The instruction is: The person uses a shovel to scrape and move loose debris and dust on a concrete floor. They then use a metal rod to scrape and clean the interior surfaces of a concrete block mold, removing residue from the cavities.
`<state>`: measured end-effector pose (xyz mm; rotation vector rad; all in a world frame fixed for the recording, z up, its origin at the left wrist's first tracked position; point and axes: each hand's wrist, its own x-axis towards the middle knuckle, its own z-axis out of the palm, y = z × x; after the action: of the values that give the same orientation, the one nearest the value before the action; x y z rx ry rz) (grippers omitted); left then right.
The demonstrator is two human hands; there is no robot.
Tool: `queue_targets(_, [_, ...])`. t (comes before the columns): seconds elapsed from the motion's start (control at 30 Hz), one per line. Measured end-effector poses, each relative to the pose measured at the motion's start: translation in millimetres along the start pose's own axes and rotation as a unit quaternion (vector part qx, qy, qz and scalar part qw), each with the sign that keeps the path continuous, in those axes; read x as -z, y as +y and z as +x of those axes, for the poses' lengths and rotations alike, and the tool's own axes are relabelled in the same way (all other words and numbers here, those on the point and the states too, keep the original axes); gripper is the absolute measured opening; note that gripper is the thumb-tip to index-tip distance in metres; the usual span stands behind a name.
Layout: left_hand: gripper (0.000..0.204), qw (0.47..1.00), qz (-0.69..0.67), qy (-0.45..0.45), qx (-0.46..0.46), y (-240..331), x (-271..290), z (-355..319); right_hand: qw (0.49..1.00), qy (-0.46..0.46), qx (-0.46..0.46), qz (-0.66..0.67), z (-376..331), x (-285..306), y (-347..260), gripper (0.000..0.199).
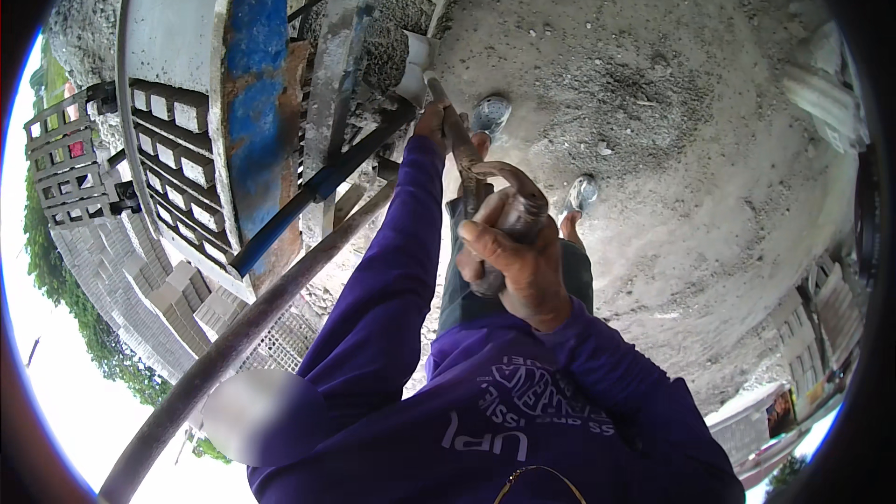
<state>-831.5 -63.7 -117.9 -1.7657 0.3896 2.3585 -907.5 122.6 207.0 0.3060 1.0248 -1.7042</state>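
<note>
A: R hand?
B: Right hand (516, 266) is fisted tight round the D-grip handle of a shovel (485, 182), knuckles up, just in front of the purple sweatshirt (523, 411).
A: L hand?
B: Left hand (431, 119) is further out, arm straight, fingers wrapped on the shovel shaft nr the far end. Only part of it shows, but it's clamped on.
A: Where's the shovel sitting?
B: Runs from the chest away to a white bit (413, 70) at the edge of the machine; can't tell if that's the blade. Shaft looks rusty and dirty.
A: Machine?
B: Block-making rig on the left: blue rusted steel frame (257, 84), grey mould (177, 145) w/ rows of square cells, long dark lever bar (271, 303) crossing low left.
A: Ground?
B: Sandy concrete floor (672, 112). Two shoes (490, 115) visible past the hands. Stacks of grey blocks (191, 294) beside the rig.
</note>
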Motion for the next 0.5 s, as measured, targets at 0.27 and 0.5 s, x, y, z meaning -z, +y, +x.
queue_targets(0.27, [0.036,0.983,-0.048,0.175,-0.020,-69.0,-18.1,108.2,0.980,0.164,-0.072,0.091,16.2,180.7,38.2,0.017])
queue_targets(0.5, [0.013,0.997,-0.005,0.035,-0.061,-21.7,44.3,141.4,0.977,0.161,-0.077,0.116,67.8,182.7,70.4,0.017])
